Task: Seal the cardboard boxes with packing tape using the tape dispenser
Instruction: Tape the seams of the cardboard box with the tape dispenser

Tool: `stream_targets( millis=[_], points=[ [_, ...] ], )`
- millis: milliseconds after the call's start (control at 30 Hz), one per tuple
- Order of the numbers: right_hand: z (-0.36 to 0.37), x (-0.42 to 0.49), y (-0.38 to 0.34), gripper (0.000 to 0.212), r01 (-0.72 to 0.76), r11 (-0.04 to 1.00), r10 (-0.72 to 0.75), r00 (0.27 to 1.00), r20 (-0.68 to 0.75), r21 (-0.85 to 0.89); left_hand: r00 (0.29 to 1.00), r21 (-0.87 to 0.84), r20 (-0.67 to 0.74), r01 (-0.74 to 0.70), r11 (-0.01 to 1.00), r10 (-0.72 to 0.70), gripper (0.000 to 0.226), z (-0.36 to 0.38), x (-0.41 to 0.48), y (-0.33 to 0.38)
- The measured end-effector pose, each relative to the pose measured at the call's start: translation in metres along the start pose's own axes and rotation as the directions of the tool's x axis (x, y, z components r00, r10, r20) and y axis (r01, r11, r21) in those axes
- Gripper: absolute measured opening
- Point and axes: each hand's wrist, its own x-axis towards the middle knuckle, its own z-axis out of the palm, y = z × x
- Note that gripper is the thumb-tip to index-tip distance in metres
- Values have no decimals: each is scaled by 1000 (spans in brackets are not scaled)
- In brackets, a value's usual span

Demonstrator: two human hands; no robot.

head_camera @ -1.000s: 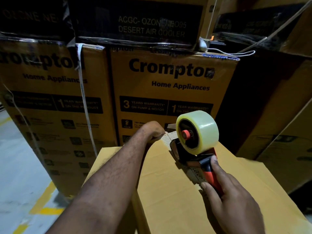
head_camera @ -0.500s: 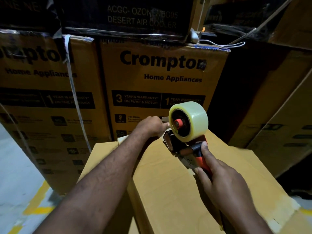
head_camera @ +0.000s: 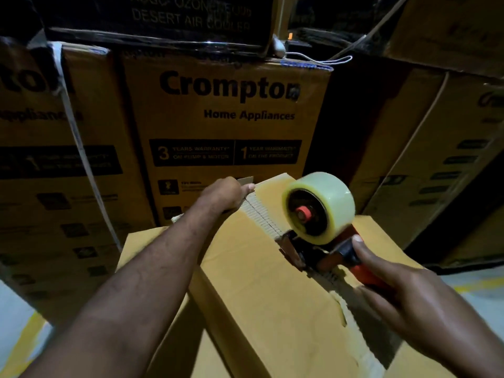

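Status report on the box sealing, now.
Left hand pins tape end at far edge of box. Right hand grips tape dispenser, on top seam, strip laid partway. Nothing seen blocking the seam.

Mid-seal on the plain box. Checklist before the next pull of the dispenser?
1. Left hand holds the tape strip end at the far edge of the box: ok.
2. Right hand grips the tape dispenser by its handle: ok.
3. Tape strip runs straight from the far edge to the dispenser: ok.
4. Tape roll has plenty left: ok.
5. Untaped seam closed ahead of the dispenser: cannot tell; ragged flap edge, deep shadow.
6. Dispenser mouth flat on the box: cannot tell, the roll hides it.
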Motion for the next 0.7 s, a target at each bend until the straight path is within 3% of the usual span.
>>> stream_targets(
  millis=[67, 167, 267, 433, 600, 700],
  points=[
    [-2, -17, 5, 92, -37, 999, 37, 999, 13, 2, 999, 48, -33, -37, 998, 38, 63, 2, -6, 3],
    [-2, -24, 3, 90, -72, 997, 73, 997, -16, 17, 953, 200, -119, -252, 947, 279, 52, 4, -20, 8],
    [0, -27, -7, 91, -86, 996, 85, 995, -48, -8, 885, 306, 67, -457, 835, 460, 60, 2, -41, 15],
    [0, -26, -15, 89, -92, 992, 86, 993, -81, -81, 841, 337, 286, -537, 774, 459, 64, 12, -95, 23],
    [-5, -25, -16, 83, -63, 991, 58, 997, -42, -114, 836, 283, 311, -536, 795, 452, 60, 12, -158, 25],
    [-8, -25, -11, 83, 8, 999, -7, 1000, 16, -43, 886, 284, 307, -434, 855, 347, 77, 20, -206, 37]
  ],
)
